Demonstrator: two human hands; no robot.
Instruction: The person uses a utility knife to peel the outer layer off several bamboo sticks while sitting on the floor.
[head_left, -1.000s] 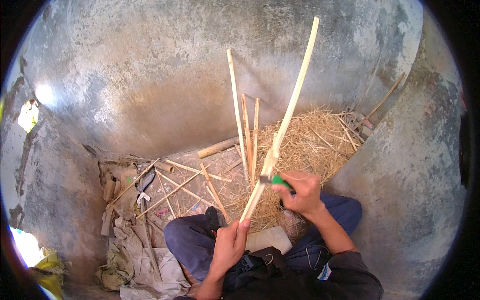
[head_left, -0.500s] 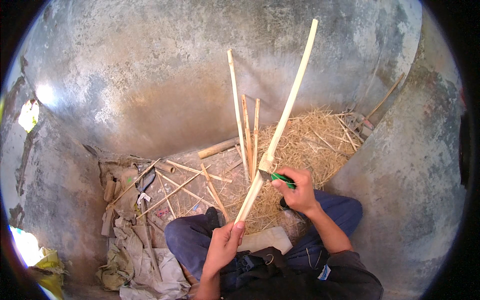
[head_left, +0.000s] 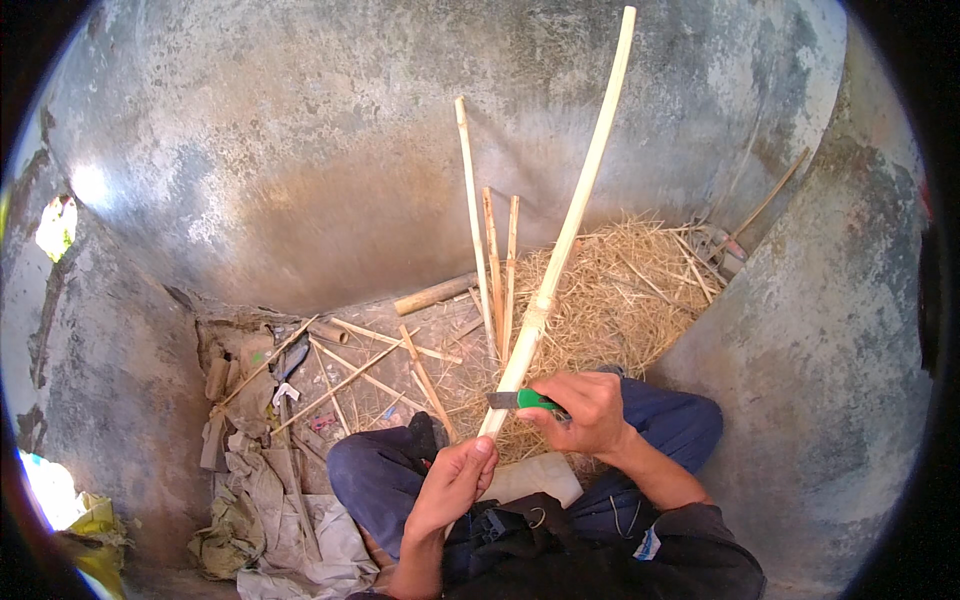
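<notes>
A long pale bamboo strip [head_left: 583,200] slants up and away from my lap, with a rough knot partway along it. My left hand [head_left: 455,484] is closed round its lower end, thumb on top. In my right hand [head_left: 585,412] is a knife [head_left: 538,400] with a green handle, gripped in closed fingers. Its short dark blade lies across the strip, a little above my left hand. Part of the handle is hidden by my right fingers.
Three thin sticks [head_left: 493,255] lean on the grey wall [head_left: 300,150]. Behind the strip spreads a heap of straw shavings [head_left: 620,285]. Loose sticks [head_left: 365,380] and a bamboo piece [head_left: 436,294] lie on the floor, with crumpled sacking [head_left: 310,540] at the lower left.
My right hand and the knife have moved down along the strip, from the knot toward my left hand. The strip has shifted slightly in its tilt, its far end higher.
</notes>
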